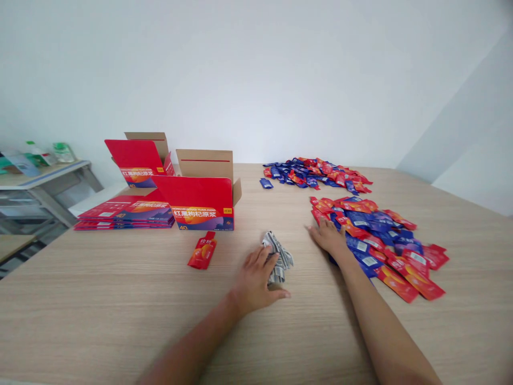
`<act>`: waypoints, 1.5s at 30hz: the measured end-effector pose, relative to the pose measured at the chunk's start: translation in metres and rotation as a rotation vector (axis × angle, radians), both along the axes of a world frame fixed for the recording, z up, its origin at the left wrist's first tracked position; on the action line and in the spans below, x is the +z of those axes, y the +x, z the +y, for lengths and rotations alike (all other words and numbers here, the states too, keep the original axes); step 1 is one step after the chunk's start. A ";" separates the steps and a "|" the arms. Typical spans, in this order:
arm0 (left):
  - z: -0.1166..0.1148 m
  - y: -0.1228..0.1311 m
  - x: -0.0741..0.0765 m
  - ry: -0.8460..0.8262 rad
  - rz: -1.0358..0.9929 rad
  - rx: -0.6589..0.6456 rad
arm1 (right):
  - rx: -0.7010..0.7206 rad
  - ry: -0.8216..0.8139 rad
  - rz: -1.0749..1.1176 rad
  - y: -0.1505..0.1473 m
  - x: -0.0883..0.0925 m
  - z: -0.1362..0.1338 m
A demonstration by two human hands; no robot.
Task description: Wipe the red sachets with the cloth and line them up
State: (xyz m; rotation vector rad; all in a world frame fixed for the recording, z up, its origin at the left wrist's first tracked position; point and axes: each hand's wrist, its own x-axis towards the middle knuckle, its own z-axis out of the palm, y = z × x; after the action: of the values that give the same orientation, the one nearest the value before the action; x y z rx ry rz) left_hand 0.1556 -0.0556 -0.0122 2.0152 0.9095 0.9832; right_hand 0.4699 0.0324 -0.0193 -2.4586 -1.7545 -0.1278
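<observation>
My left hand [254,280] rests on the wooden table [100,299], its fingers curled round a small stack of silver-backed sachets [278,256]. My right hand [328,235] lies flat with fingers spread on the near edge of a heap of red and blue sachets [380,240]. A single red sachet [202,251] lies to the left of my left hand. Behind it stands an open red carton [204,206] with its lid up.
A second heap of sachets [316,174] lies farther back. Another open carton [140,160] and a stack of flat folded cartons [126,213] sit at the left. A shelf unit [36,182] stands beyond the table's left edge, against the white wall.
</observation>
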 end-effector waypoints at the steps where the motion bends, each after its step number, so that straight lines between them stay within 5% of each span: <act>1: -0.001 0.003 -0.003 -0.055 0.009 0.025 | -0.010 0.001 -0.011 -0.002 0.003 0.001; 4: 0.004 0.007 -0.009 -0.203 -0.017 0.062 | -0.044 0.005 -0.037 -0.012 0.012 0.004; 8: 0.017 0.008 -0.007 -0.441 -0.344 0.175 | -0.037 -0.028 -0.025 -0.031 0.018 0.004; 12: 0.027 0.002 0.006 -0.628 -0.567 0.300 | 0.007 -0.036 0.045 -0.050 0.024 0.000; 14: 0.031 -0.004 0.016 -0.916 -0.875 0.361 | 0.020 -0.012 0.103 -0.054 0.031 -0.002; 17: 0.035 -0.012 0.029 -1.121 -1.093 0.295 | 0.025 0.058 0.216 -0.050 0.051 -0.004; 24: 0.032 -0.017 0.038 -1.104 -1.271 0.145 | 0.253 0.185 0.709 -0.055 0.100 -0.016; 31: 0.021 -0.014 0.048 -1.076 -1.309 0.137 | 0.482 0.117 1.116 -0.132 0.088 -0.036; 34: 0.022 -0.016 0.050 -1.048 -1.321 0.078 | 0.584 0.077 1.016 -0.150 0.090 -0.046; 41: 0.021 -0.015 0.049 -1.056 -1.301 0.087 | 0.643 0.189 0.296 -0.165 0.101 -0.058; 45: 0.017 -0.013 0.051 -1.017 -1.359 0.035 | 0.587 0.087 0.184 -0.172 0.101 -0.061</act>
State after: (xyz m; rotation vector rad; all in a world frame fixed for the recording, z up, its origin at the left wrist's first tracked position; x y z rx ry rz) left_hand 0.1422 -0.0381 0.0385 0.2633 0.4373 1.2209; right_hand 0.2977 -0.0289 0.0815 -1.7377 -2.2310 0.0726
